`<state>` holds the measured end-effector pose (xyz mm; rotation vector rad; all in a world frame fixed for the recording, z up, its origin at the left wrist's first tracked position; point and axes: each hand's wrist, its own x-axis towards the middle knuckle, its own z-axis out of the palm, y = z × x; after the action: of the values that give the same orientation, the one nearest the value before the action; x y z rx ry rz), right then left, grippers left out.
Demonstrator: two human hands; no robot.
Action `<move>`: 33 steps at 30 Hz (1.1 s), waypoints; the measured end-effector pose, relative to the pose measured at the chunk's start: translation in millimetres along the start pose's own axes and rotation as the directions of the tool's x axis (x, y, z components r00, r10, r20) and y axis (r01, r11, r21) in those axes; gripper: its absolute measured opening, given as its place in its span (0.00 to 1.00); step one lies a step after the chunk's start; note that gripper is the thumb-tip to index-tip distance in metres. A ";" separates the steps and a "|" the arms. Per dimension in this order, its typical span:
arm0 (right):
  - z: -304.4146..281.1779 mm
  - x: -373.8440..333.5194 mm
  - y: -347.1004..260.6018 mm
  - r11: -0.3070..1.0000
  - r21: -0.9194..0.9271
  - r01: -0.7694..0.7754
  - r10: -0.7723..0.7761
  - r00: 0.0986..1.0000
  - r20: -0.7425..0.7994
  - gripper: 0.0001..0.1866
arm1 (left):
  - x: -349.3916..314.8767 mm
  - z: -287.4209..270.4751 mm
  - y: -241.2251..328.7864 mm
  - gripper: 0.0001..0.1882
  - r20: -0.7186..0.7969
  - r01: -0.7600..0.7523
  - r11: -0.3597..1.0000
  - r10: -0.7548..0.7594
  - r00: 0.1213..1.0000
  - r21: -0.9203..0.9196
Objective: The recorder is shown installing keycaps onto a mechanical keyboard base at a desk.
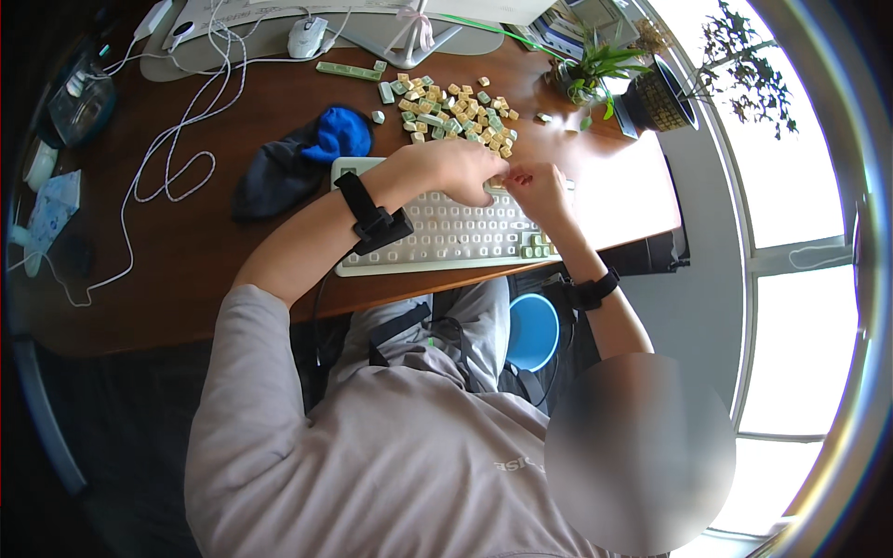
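Observation:
A pale keyboard [465, 228] lies at the desk's front edge, mostly stripped of its keycaps. A few green keycaps [537, 246] sit at its lower right corner. My left hand [460, 170] reaches over the keyboard's back edge with fingers curled together. Beside it, nearly touching, my right hand [537, 191] is closed in a pinch at the back right of the keyboard. Whatever either hand holds is too small or hidden to make out. Just beyond my hands lies a heap of loose yellow and green keycaps [456, 107].
Left of the keyboard is a dark and blue cloth [316, 149]. A long green keycap strip [346, 71] and a white mouse [308, 37] lie farther back. White cables [174, 153] loop across the left. Potted plants [660, 98] stand at right; a blue bin [533, 332] is below the desk.

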<state>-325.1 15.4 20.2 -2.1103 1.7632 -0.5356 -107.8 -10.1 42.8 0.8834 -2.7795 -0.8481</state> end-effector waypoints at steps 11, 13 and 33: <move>16.5 -1.8 -22.9 0.986 -0.155 -0.064 0.040 0.988 -0.150 0.06 | 4.7 3.6 -5.3 0.25 -0.022 0.008 1.000 -0.008 1.000 0.010; 19.5 -6.8 -32.3 0.963 -0.250 -0.101 0.053 0.980 -0.191 0.06 | 5.7 3.8 -6.3 0.25 -0.026 0.001 1.000 -0.001 1.000 0.014; 47.6 -24.1 -44.3 0.944 -0.168 -0.283 0.206 0.905 -0.372 0.13 | 30.0 18.2 -51.6 0.21 -0.057 -0.245 0.961 0.239 0.969 -0.131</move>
<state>-267.6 47.6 -1.5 -1.9738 2.3488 -0.7100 -111.4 -53.0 -2.3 0.5190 -2.6818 -0.9519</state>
